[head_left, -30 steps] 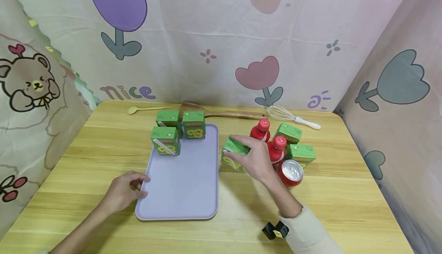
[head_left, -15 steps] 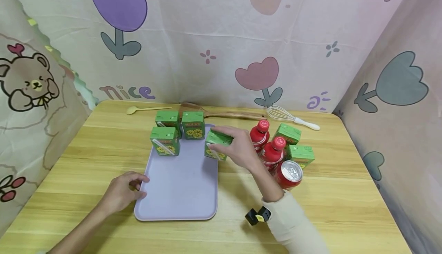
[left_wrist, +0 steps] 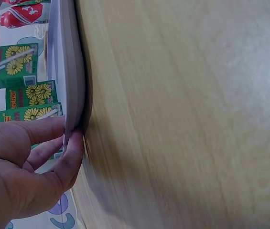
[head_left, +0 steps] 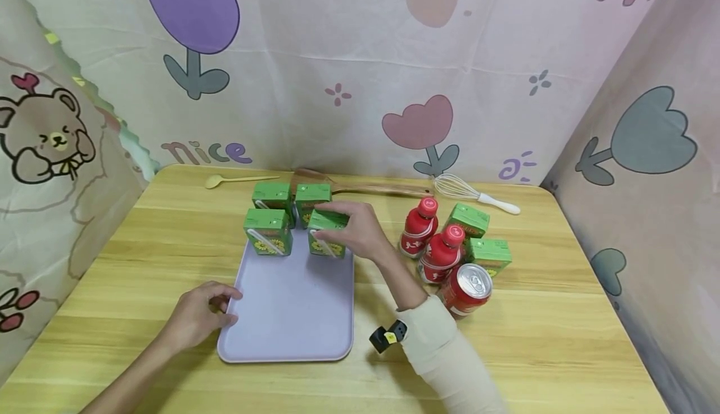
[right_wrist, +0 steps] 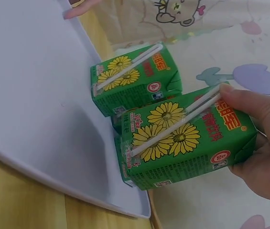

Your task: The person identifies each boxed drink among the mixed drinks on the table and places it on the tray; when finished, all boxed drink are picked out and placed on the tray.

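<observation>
My right hand grips a green drink carton by its upper part, over the tray's far right area. In the right wrist view, yellow flowers and a white straw show on the held carton. Whether its base touches the tray cannot be told. My left hand pinches the left rim of the lilac tray; the left wrist view shows thumb and fingers on both sides of the rim. Three more green cartons stand at the tray's far end, among them a front-left carton and a back-right carton.
To the right stand two red bottles, a red can and two green cartons. Along the back edge lie a yellow spoon, a wooden spatula and a whisk. A patterned cloth rises behind the table.
My right hand has carried the carton leftward from beside the red bottles to over the tray, close to the other cartons. My left hand stays at the rim.
</observation>
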### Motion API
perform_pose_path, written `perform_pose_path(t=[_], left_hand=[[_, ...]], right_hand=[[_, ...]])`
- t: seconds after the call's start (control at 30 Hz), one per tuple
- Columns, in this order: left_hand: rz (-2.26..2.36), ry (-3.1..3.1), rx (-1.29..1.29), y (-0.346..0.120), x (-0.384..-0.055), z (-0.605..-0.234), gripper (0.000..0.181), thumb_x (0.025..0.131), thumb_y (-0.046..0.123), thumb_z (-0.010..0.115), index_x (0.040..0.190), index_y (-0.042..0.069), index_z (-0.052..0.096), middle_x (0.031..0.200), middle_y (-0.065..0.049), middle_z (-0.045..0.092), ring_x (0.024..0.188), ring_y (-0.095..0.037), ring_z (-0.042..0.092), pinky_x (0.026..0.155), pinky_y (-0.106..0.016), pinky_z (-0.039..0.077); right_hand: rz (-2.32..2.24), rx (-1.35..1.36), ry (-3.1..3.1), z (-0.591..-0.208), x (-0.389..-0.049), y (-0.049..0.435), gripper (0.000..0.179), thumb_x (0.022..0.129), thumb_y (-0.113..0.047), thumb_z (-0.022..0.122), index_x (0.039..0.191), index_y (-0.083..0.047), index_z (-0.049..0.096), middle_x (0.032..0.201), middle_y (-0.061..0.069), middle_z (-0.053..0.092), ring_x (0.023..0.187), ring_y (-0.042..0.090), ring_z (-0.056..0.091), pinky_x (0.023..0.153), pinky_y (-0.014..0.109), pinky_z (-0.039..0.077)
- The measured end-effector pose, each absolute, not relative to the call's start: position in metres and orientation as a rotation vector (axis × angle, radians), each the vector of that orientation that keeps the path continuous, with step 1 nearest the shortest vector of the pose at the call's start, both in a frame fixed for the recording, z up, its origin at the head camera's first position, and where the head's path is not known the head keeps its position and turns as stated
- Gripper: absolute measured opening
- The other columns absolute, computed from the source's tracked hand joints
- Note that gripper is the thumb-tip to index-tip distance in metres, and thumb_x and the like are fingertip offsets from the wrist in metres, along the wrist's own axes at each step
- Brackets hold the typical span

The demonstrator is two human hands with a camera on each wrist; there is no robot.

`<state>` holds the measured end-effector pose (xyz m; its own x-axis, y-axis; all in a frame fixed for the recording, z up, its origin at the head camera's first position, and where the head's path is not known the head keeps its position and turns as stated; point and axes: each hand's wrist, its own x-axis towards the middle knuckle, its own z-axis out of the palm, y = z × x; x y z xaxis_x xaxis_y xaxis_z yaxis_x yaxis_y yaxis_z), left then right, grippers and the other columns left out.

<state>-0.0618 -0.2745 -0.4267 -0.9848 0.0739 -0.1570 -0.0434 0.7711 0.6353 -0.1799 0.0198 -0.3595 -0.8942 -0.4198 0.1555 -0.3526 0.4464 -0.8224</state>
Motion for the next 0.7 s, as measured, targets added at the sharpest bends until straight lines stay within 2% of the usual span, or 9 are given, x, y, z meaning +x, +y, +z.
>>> perform_pose_path(t=[0.27,0.7], left_hand=[[1.018,2.782,0.016,-0.275,-0.061,-0.426,0.033,0.07,0.001,0.078,0.101,0.004,0.069,0.091,-0.006,0.061,0.079,-0.015,0.054,0.056,-0.019,0.046],[1.025,2.787,0.013,-0.274,-0.06,-0.426,0.034,0.069,0.0,0.077,0.101,0.004,0.069,0.091,-0.005,0.062,0.079,-0.015,0.054,0.057,-0.019,0.046]], right_hand=[[-1.351,-0.754,2.608,-0.365,-0.194,0.005,0.046,0.075,-0.021,0.08,0.119,-0.016,0.067,0.119,0.004,0.068,0.11,0.018,0.062,0.09,0.031,0.051],[-1.262,-0.798,2.598,-0.375,-0.203,-0.01,0.046,0.075,-0.022,0.08,0.118,-0.015,0.067,0.122,0.003,0.066,0.118,0.019,0.058,0.097,0.031,0.048]])
